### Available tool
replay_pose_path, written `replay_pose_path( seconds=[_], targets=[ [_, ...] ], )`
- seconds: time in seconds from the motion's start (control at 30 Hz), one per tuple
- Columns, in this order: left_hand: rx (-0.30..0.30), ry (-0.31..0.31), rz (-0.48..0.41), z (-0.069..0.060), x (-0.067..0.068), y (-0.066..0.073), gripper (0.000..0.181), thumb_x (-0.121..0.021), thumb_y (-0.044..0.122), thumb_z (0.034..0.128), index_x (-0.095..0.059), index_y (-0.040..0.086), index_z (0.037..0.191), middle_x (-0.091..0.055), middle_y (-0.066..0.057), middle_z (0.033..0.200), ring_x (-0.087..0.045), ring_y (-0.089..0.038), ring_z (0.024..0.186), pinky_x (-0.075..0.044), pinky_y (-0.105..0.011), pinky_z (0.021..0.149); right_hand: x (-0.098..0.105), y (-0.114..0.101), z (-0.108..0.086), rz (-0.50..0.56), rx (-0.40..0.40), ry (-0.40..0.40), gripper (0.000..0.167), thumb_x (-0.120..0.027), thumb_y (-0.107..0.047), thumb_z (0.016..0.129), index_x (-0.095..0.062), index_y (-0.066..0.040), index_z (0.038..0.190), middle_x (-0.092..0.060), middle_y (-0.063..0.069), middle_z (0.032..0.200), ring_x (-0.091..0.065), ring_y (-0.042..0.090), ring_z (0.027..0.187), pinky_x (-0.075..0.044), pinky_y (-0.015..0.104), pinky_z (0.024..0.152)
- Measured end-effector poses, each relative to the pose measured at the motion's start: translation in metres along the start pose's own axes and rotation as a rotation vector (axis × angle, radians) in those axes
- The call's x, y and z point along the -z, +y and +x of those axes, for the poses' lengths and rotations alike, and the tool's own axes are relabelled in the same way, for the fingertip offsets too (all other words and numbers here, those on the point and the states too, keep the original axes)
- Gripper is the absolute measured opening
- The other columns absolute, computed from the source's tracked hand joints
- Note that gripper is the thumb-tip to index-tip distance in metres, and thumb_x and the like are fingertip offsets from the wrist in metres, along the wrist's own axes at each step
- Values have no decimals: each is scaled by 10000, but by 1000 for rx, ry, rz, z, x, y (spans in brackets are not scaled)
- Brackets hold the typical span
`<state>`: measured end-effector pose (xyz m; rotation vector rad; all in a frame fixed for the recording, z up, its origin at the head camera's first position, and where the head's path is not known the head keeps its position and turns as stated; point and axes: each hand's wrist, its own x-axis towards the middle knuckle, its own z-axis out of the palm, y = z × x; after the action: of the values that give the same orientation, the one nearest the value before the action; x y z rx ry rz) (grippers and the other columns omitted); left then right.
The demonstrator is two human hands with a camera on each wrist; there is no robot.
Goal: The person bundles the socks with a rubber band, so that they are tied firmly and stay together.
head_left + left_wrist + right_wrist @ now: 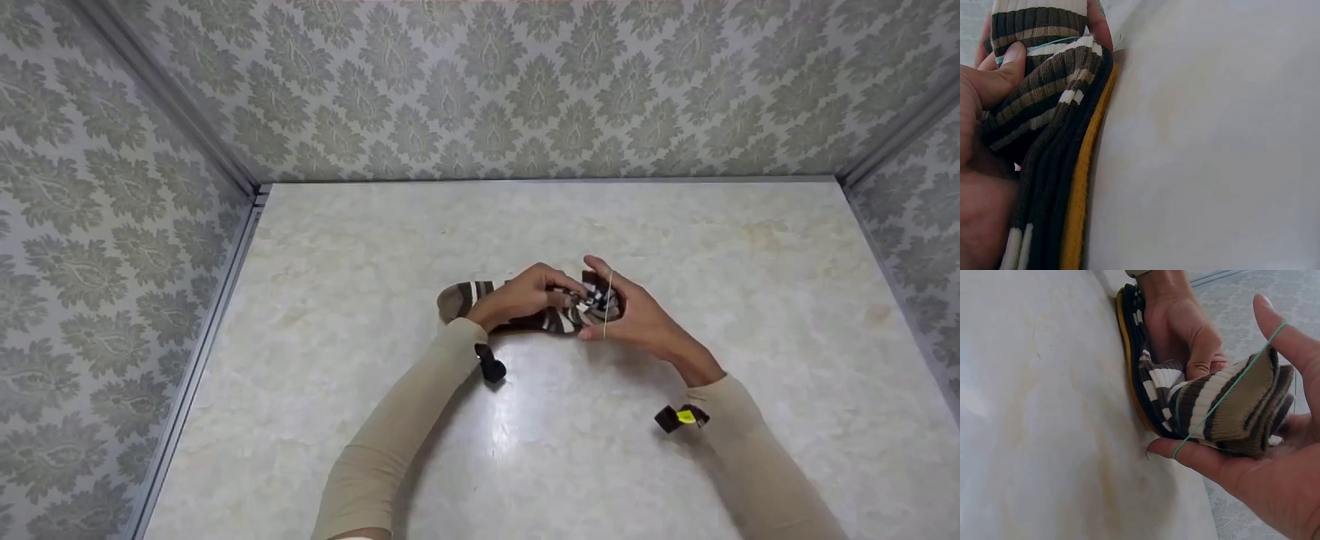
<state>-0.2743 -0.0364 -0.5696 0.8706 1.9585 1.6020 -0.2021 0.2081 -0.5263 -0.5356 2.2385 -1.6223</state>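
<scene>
A bundle of striped socks (454, 301) in brown, white and black lies across the table, its ribbed cuffs (1241, 410) lifted at the right end. A mustard-yellow layer (1079, 185) shows along its underside. My left hand (521, 294) grips the bundle near the cuffs, thumb pressed on the ribbing. A thin green rubber band (1221, 404) crosses the cuffs, stretched between the spread thumb and a finger of my right hand (641, 315). Part of the band also runs round the socks by my left thumb. The right hand's other fingers are mostly hidden behind the cuffs.
The pale marbled table (360, 232) extends around the socks on all sides. Patterned wall panels (487, 82) enclose it at the back, left and right. Small black wrist cameras (491, 365) hang from both sleeves.
</scene>
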Motion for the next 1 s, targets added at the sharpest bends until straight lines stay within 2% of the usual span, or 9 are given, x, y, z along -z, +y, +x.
replay_pose_path(
  seconds=[0.07, 0.17, 0.27, 0.4, 0.5, 0.63, 0.83, 0.93, 1.0],
  targets=[
    [-3, -7, 10, 0, 0, 1, 269, -667, -62, 1031, -814, -17, 1252, -794, -142, 1137, -679, -96, 928, -539, -264, 859, 0, -2, 1, -12, 16, -20, 1100, -974, -160, 859, -328, -215, 1748, -284, 155, 1796, -257, 302, 1664, -228, 571, 1311],
    [-1, -2, 12, 0, 0, 1, 266, -670, -63, 1031, -812, -21, 1253, -795, -159, 1149, -682, -92, 929, -539, -261, 859, 0, -3, 3, 13, 14, -29, 960, -959, -133, 875, -449, -158, 1687, -230, 155, 1815, -203, 300, 1681, -252, 522, 1304],
    [0, 29, 4, -1, 0, 0, 279, -666, -62, 1033, -811, -9, 1265, -801, -147, 1186, -687, -92, 944, -543, -265, 864, 1, 0, 3, 61, -14, -5, 787, -938, -96, 891, -557, -80, 1580, -197, 142, 1826, -194, 298, 1684, -344, 370, 1253],
    [5, 82, -22, -1, -1, -1, 276, -679, -13, 1053, -814, 34, 1288, -811, -92, 1207, -701, -99, 934, -564, -286, 854, 5, 5, -1, 96, -64, 63, 733, -910, -88, 919, -540, 4, 1545, -282, 137, 1797, -297, 316, 1646, -440, 183, 1108],
    [8, 113, -37, -2, -1, -2, 267, -695, 40, 1065, -817, 71, 1301, -816, -57, 1197, -690, -106, 893, -562, -294, 828, 5, 7, -4, 108, -88, 106, 760, -902, -101, 930, -513, 11, 1574, -426, 150, 1709, -453, 320, 1534, -478, 182, 1053],
    [-5, 137, -28, -2, 0, -4, 275, -695, 57, 1065, -822, 104, 1304, -819, -34, 1177, -649, -113, 845, -535, -298, 797, 3, 8, -5, 70, -102, 165, 711, -932, -155, 910, -585, -15, 1515, -592, 152, 1510, -604, 272, 1312, -516, 232, 1012],
    [-9, 145, -14, -1, -1, -5, 268, -708, 56, 1058, -818, 72, 1302, -821, -55, 1195, -666, -106, 859, -539, -292, 810, 1, 9, -6, -36, -95, 228, 510, -941, -225, 903, -728, -14, 1316, -712, 137, 1305, -674, 231, 1164, -532, 265, 978],
    [3, 155, -16, -2, -1, -5, 280, -704, 53, 1060, -802, 43, 1322, -815, -59, 1221, -649, -105, 838, -531, -290, 798, 4, 11, -7, -28, -86, 247, 435, -945, -239, 902, -758, -33, 1236, -733, 97, 1223, -682, 216, 1141, -536, 260, 952],
    [12, 164, -27, -3, 0, -5, 288, -697, 53, 1066, -792, 37, 1337, -811, -58, 1235, -645, -103, 834, -533, -291, 793, 5, 13, -9, 23, -69, 257, 392, -932, -226, 920, -780, -32, 1224, -749, 100, 1195, -699, 225, 1129, -563, 265, 924]
  ],
)
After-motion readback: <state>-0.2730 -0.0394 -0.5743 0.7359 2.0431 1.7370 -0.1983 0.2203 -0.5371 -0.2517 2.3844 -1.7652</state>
